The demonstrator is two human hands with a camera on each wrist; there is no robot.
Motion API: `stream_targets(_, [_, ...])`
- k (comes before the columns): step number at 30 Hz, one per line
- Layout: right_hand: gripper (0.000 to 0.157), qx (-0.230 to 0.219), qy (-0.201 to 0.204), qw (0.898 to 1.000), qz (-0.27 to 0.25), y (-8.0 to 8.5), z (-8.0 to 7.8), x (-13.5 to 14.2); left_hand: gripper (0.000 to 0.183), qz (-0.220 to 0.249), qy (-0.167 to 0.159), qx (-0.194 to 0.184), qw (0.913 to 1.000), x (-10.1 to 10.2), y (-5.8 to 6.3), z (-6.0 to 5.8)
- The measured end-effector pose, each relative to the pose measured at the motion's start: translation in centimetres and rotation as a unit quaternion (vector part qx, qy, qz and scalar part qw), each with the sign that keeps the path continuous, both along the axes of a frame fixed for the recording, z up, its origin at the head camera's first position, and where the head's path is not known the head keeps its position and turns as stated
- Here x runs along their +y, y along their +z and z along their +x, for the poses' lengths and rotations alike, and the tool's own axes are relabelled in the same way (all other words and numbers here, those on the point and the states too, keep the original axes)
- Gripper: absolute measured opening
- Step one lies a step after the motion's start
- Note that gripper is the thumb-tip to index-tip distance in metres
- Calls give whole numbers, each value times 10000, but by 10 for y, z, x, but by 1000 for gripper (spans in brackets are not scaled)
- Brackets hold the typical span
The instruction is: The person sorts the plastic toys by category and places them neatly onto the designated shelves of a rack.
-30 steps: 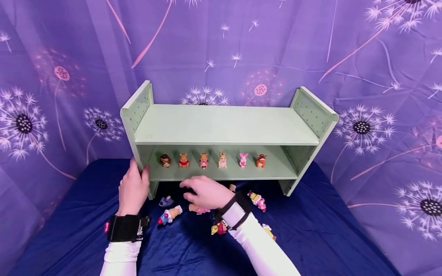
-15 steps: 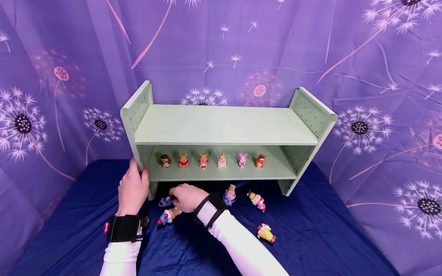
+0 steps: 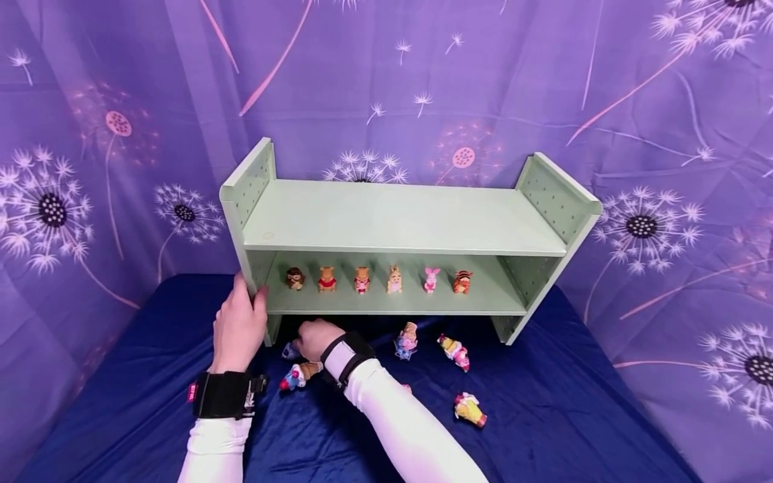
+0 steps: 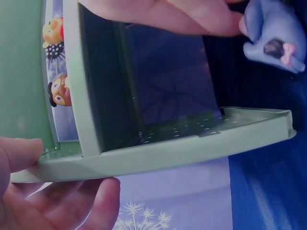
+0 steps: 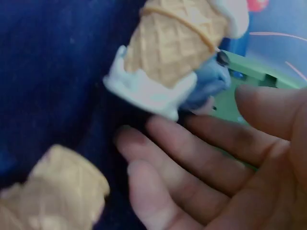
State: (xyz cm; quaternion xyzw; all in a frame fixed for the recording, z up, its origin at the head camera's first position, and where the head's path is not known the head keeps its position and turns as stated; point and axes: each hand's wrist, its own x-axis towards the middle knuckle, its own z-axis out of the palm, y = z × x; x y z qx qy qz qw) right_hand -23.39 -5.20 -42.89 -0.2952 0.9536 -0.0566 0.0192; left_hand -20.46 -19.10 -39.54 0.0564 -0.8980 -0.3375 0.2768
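Observation:
My left hand (image 3: 237,329) grips the left side panel (image 4: 192,153) of a green shelf, thumb inside and fingers outside. Below the lower board, my right hand (image 3: 318,339) reaches toward a small blue-grey donkey figurine (image 4: 276,43) with a pink bow on its tail. A fingertip meets the donkey's side in the left wrist view. In the right wrist view the thumb (image 5: 268,108) stands apart from the loosely bent fingers. A waffle-cone figurine (image 5: 177,43) lies close in front of the donkey. Another waffle-cone piece (image 5: 62,196) lies near the fingertips.
Several figurines stand in a row on the lower board (image 3: 362,305), among them an owl (image 3: 294,278) and a tiger (image 3: 461,282). On the dark blue cloth (image 3: 543,416) lie a blue-and-tan (image 3: 406,341), a yellow-and-pink (image 3: 454,352) and a yellow figurine (image 3: 470,410).
My right hand has moved left under the lower board to the donkey, and its forearm now covers part of the cloth. The left hand keeps its grip on the panel.

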Motion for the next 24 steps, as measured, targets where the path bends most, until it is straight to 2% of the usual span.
stream_targets(6, [26, -242, -233, 9990, -285, -6, -3, -3, 41, 3, -9, 7, 10000, 2, 0, 0])
stream_targets(10, [29, -528, -175, 9975, -436, -12, -5, -1, 42, -1, -14, -19, 10000, 3, -2, 1])
stream_targets(15, [25, -787, -17, 9947, -656, -15, -7, 0, 42, 7, 2, 0, 10000, 2, -2, 1])
stream_targets(18, [23, -677, 35, 9952, -705, -14, -5, 0, 42, 15, 28, -23, 10000, 1, -1, 1])
stream_targets(24, [25, 106, -39, 9986, -519, -8, 1, -2, 41, -12, 3, -44, 10000, 1, 0, 0])
